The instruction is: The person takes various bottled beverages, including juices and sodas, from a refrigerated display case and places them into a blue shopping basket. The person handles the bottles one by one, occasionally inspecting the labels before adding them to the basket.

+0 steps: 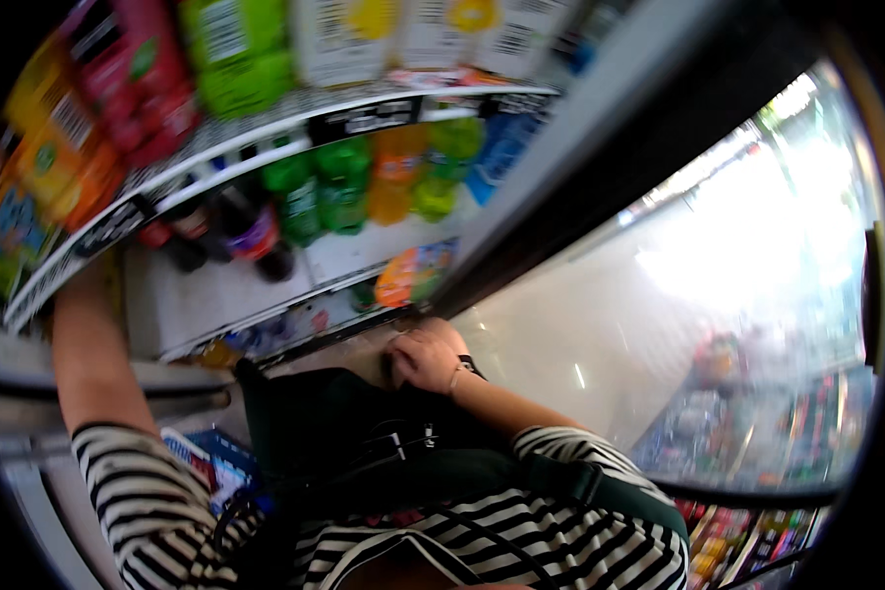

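My left forearm (90, 339) reaches up into the cooler at the far left and passes under the upper shelf (236, 147). That shelf's front edge hides my left hand, so its fingers and anything in them do not show. Nearest to the arm are dark cola-type bottles (251, 231) on the shelf below. My right hand (426, 358) is low in front of me, close to the cooler's door frame, its fingers curled down. Something dark lies under the fingertips, too blurred to name. A thin bracelet circles the right wrist.
Large pouches (138, 79) and white cartons (344, 39) line the upper shelf. Green bottles (305, 192) and an orange bottle (396, 177) stand below. A glass door (600, 315) stands open at the right. My dark bag (344, 433) hangs in front.
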